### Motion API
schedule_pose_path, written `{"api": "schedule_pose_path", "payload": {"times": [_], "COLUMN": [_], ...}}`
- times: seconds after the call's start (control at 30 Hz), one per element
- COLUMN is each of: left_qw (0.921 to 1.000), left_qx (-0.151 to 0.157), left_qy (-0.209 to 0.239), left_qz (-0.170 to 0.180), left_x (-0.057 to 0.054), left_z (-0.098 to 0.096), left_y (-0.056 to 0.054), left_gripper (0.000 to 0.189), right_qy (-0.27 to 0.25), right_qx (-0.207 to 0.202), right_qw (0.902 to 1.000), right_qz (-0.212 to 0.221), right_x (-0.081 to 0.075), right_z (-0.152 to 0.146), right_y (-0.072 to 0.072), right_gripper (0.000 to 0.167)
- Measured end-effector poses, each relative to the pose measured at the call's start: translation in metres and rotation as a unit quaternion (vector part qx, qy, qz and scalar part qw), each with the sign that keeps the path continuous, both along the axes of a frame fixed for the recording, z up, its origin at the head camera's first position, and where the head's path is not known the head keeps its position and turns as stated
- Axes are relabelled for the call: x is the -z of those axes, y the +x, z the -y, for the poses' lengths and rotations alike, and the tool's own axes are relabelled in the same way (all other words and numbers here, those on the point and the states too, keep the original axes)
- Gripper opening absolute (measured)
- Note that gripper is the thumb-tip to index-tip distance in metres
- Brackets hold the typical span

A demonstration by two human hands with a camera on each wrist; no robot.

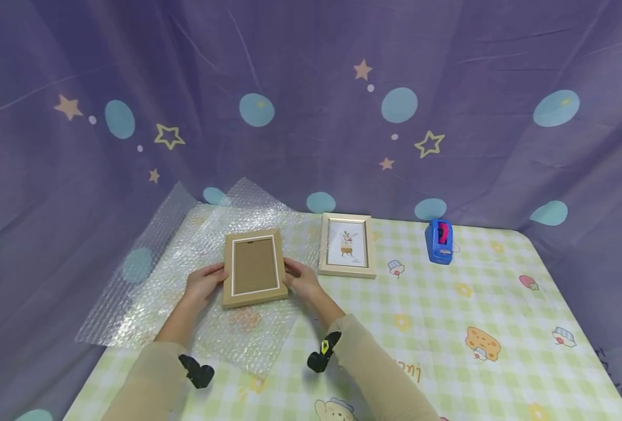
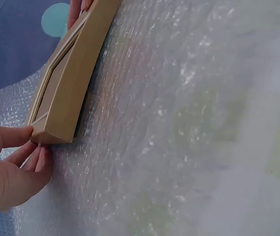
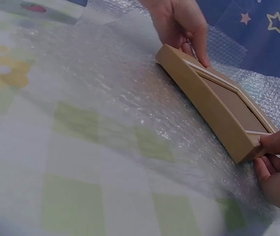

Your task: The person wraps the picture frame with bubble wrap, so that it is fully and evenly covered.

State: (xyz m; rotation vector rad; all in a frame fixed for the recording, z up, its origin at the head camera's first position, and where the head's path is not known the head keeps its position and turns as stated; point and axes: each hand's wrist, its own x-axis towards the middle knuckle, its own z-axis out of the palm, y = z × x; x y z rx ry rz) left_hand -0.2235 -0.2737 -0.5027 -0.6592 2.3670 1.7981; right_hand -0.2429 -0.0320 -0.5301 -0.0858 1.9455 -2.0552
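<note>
A picture frame (image 1: 255, 266) with a tan border, a white inner line and a plain brown centre is held just over a sheet of bubble wrap (image 1: 158, 304). My left hand (image 1: 204, 283) pinches its left edge, thumb on top and fingers below, as the left wrist view also shows. On the opposite edge, my right hand (image 1: 301, 279) pinches the frame the same way. In the right wrist view the frame (image 3: 213, 103) is tilted, one long side lower than the other. Part of the wrap beneath the frame is hidden.
A second picture frame (image 1: 347, 245), pale gold with a plant picture, lies right of the wrap. Farther right stands a blue tape dispenser (image 1: 439, 242) with pink tape. A checked tablecloth (image 1: 447, 327) covers the table; a purple curtain (image 1: 311, 105) hangs behind.
</note>
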Motion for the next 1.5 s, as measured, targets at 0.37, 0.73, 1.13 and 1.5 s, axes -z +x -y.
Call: {"api": "schedule_pose_path", "payload": {"times": [0.37, 0.73, 1.13, 1.5], "left_qw": [0.9995, 0.9985, 0.9959, 0.9958], "left_qx": [0.003, 0.001, -0.021, -0.024], "left_qy": [-0.027, -0.052, -0.085, -0.086], "left_qz": [-0.017, -0.018, -0.022, -0.017], "left_x": [-0.0007, -0.0047, -0.0013, -0.0018], "left_z": [-0.0032, 0.0002, 0.0008, -0.0013], "left_y": [0.0007, 0.001, 0.0024, 0.0017], "left_gripper": [0.045, 0.042, 0.04, 0.04], "right_qy": [0.071, 0.095, 0.145, 0.105], "right_qx": [0.01, 0.013, 0.038, 0.065], "right_qw": [0.9969, 0.9944, 0.9863, 0.9897], "right_qz": [-0.034, -0.045, -0.07, -0.072], "right_x": [-0.0037, 0.0011, 0.0004, 0.002], "right_z": [0.0025, 0.0036, 0.0057, 0.0081], "right_y": [0.0044, -0.0005, 0.002, 0.0012], "right_gripper": [0.054, 0.052, 0.044, 0.041]}}
